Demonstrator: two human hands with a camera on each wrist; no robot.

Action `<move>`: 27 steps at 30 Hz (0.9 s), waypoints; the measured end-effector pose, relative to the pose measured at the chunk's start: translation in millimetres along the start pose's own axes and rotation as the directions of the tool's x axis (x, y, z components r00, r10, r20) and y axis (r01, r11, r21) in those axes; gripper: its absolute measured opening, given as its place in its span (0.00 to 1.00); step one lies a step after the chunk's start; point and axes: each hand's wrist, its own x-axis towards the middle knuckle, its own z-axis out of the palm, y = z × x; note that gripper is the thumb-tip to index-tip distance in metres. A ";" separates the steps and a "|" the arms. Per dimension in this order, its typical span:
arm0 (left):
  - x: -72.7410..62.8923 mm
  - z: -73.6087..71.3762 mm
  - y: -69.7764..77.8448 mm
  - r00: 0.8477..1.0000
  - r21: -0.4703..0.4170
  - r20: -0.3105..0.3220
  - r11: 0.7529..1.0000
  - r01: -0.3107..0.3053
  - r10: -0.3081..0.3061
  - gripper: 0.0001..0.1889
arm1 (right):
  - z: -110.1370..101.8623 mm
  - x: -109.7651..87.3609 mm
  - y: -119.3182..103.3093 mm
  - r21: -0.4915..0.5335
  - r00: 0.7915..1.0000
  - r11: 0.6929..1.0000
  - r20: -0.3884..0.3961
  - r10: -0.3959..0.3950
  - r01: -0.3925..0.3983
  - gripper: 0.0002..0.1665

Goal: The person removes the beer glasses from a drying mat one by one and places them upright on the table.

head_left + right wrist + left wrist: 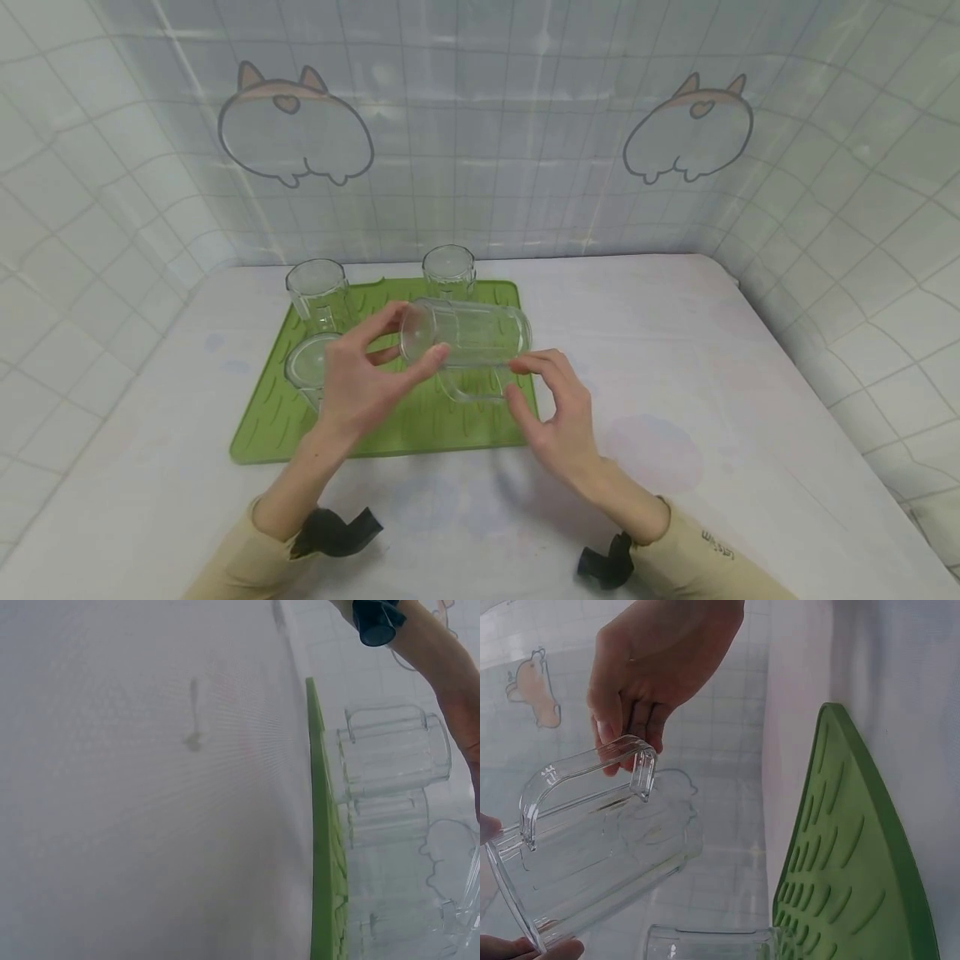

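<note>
A clear glass mug (468, 333) is held on its side above the green ridged mat (420, 429). My left hand (367, 367) grips one end of it, thumb on the near side and fingers on the far side. At the mug's lower right, my right hand (555, 408) pinches the handle between thumb and fingers. The left wrist view shows that handle (585, 769) with the right hand (660, 667) at its corner. Only a sliver of the held mug (471, 889) enters the right wrist view.
On the mat stand a glass mug (318, 287) at back left, another mug (306, 367) in front of it, partly hidden by my left hand, and a third mug (450, 267) at the back. A tiled-print curtain (495, 167) rises behind the white table (675, 350).
</note>
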 end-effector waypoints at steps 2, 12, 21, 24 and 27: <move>0.4 -0.7 -0.5 1.000 -0.007 -0.006 1.000 -0.006 0.006 0.28 | -0.1 -0.1 0.4 -0.006 1.000 1.000 -0.002 0.013 -0.013 0.14; 1.3 -2.5 -0.1 0.998 -0.040 -0.056 0.999 -0.026 0.024 0.30 | 1.5 -2.7 3.8 -0.014 0.997 0.997 0.018 0.077 -0.077 0.13; 1.2 -3.4 1.3 0.995 -0.058 -0.090 0.997 -0.044 0.039 0.29 | 2.3 -5.6 6.7 0.000 0.991 0.993 0.058 0.117 -0.117 0.12; 0.9 -3.3 0.9 0.995 -0.053 -0.097 0.998 -0.043 0.038 0.29 | 3.0 -6.9 6.6 0.018 0.988 0.991 0.084 0.129 -0.131 0.12; 0.6 -3.1 0.6 0.994 -0.048 -0.101 0.998 -0.043 0.038 0.29 | 3.9 -8.0 5.8 0.041 0.983 0.988 0.115 0.141 -0.147 0.12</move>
